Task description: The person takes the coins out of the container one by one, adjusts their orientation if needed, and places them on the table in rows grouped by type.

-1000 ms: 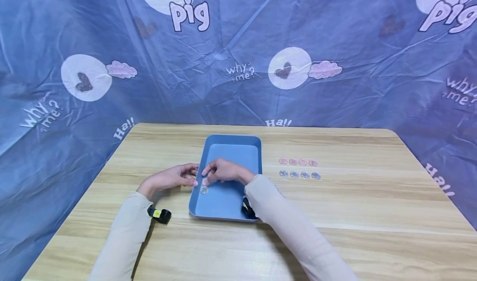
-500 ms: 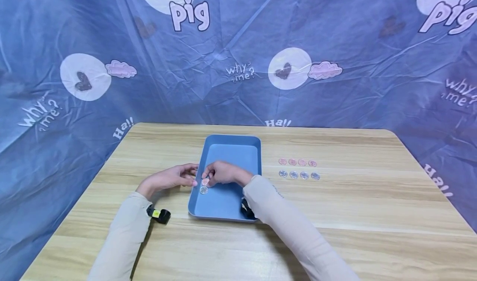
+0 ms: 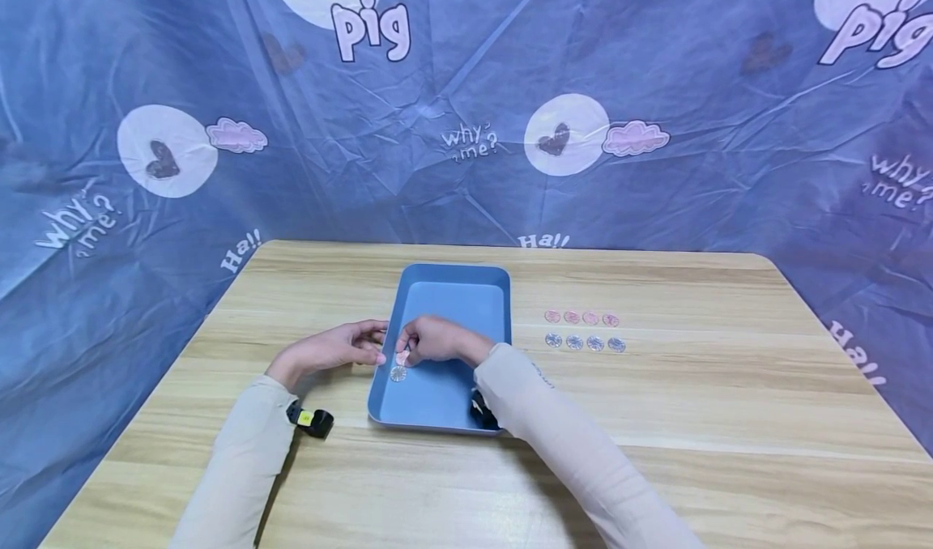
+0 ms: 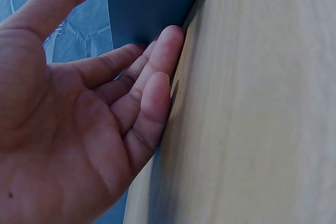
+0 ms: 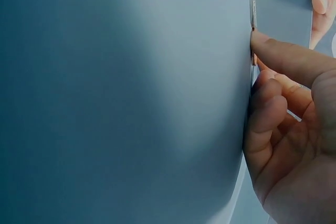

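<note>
A copper-coloured coin (image 3: 402,359) lies on the floor of the blue tray (image 3: 455,300), near its left wall. My right hand (image 3: 441,339) reaches into the tray and pinches this coin between thumb and index finger, the other fingers curled under. Right beside it, on the near side, is a silver coin (image 3: 398,374), seen edge-on as a thin silver disc (image 5: 252,4) in the right wrist view. Outside the tray, my left hand (image 3: 334,346) rests its relaxed fingers against the left wall, thumb up by the rim.
On the wooden table (image 3: 700,419), right of the tray, lie two rows of coins: several copper-coloured coins (image 3: 572,317) behind several silver coins (image 3: 575,342). Black wrist cameras (image 3: 315,422) sit under both forearms. A blue printed cloth (image 3: 437,185) hangs behind the table.
The copper-coloured coin, more covered by the fingers a second ago, has slid slightly nearer to the person, and the silver coin with it. The left hand has stayed still.
</note>
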A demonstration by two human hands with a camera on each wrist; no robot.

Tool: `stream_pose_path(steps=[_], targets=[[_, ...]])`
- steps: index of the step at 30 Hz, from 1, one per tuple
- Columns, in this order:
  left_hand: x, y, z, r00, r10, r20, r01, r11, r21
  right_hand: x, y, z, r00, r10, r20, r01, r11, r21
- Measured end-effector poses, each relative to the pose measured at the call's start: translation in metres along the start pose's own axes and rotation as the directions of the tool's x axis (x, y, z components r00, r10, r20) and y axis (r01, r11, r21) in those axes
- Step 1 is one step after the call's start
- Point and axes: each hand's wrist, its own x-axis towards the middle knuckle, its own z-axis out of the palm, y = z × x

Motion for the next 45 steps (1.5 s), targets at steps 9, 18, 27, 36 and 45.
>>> stream_pose_path(steps=[9,18,27,36,45], targets=[[-0.001,0.002,0.0,1.0,-0.009,-0.007,0.009,1.0,0.019,-0.001,-0.002,-0.001,0.999,-0.041,-0.009,0.04,0.999,-0.026],[-0.001,0.003,0.0,1.0,-0.008,-0.011,0.008,1.0,0.021,-0.004,-0.002,-0.003,0.998,-0.061,-0.015,0.061,0.997,-0.038],[-0.001,0.003,0.001,1.0,-0.008,-0.016,0.008,1.0,0.018,-0.007,-0.003,-0.004,0.998,-0.069,-0.012,0.069,0.998,-0.014],[-0.001,0.003,0.001,1.0,-0.006,-0.004,0.006,1.0,0.012,-0.009,-0.005,-0.004,0.996,-0.09,-0.012,0.09,0.996,0.012],[-0.001,0.001,0.001,1.0,-0.012,-0.012,0.012,1.0,0.014,-0.013,-0.008,-0.013,0.994,-0.105,-0.015,0.106,0.991,0.085]])
